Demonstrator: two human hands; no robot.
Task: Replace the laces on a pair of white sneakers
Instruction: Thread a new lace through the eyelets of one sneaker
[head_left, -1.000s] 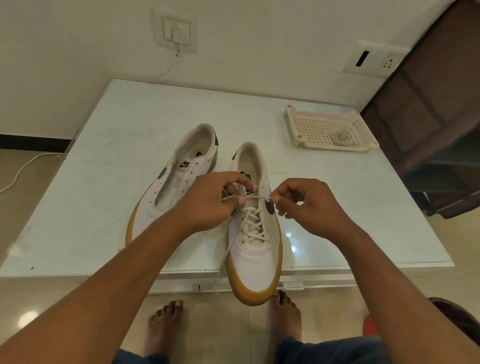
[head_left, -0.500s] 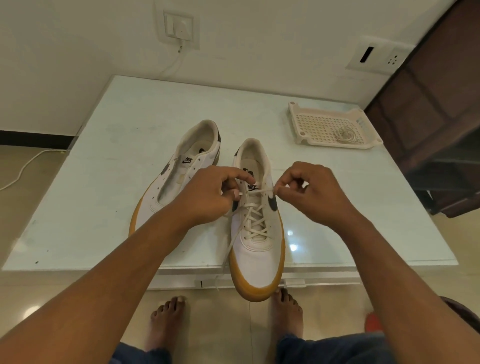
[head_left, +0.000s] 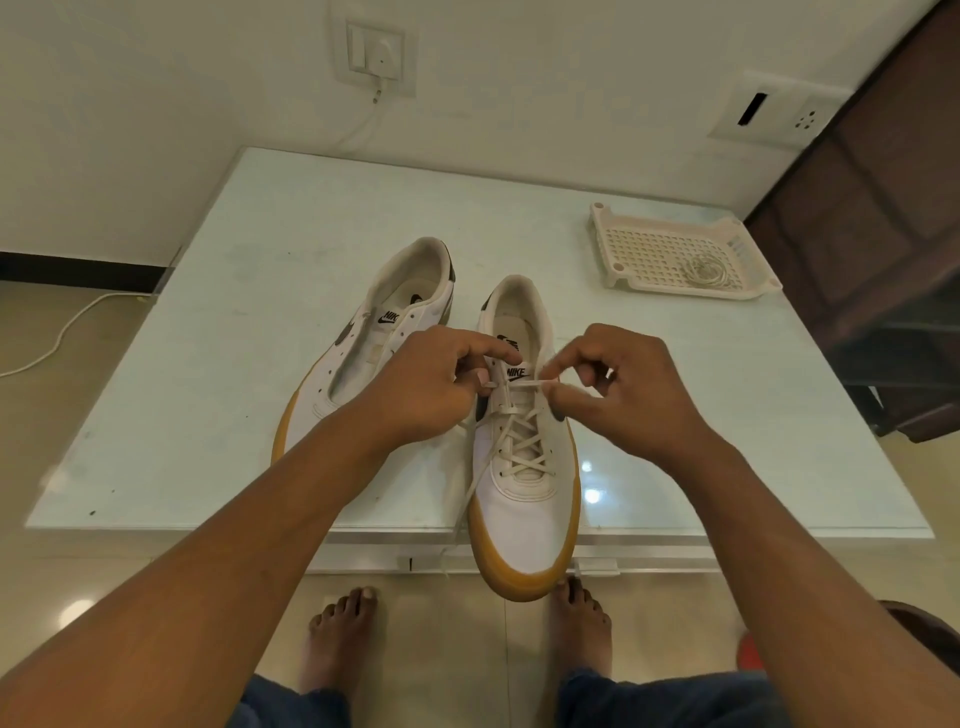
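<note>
since half a second ago your two hands have barely shifted; both stay pinched on the lace at the top of the laced shoe, and the span between them looks drawn a little tauter.

at about 10 o'clock from your hands, the unlaced sneaker (head_left: 363, 358) lies on the worktop (head_left: 218, 332), its eyelets bare, parked aside until its turn. your left hand (head_left: 431, 384) is closed, thumb and forefinger nipping the lace (head_left: 519, 385) at the near-side top eyelet, likely to hold that end while the other side is pulled. the laced sneaker (head_left: 524, 467) sits toe toward you, overhanging the worktop edge, which puts the eyelets within easy reach; one loose lace end trails off at 7 o'clock. your right hand (head_left: 618, 395) is closed too, pinching the lace's other side just beside the tongue. far off at 2 o'clock, the tray (head_left: 649, 249) holds a coiled lace (head_left: 704, 270), whether old or spare i cannot tell.
</note>
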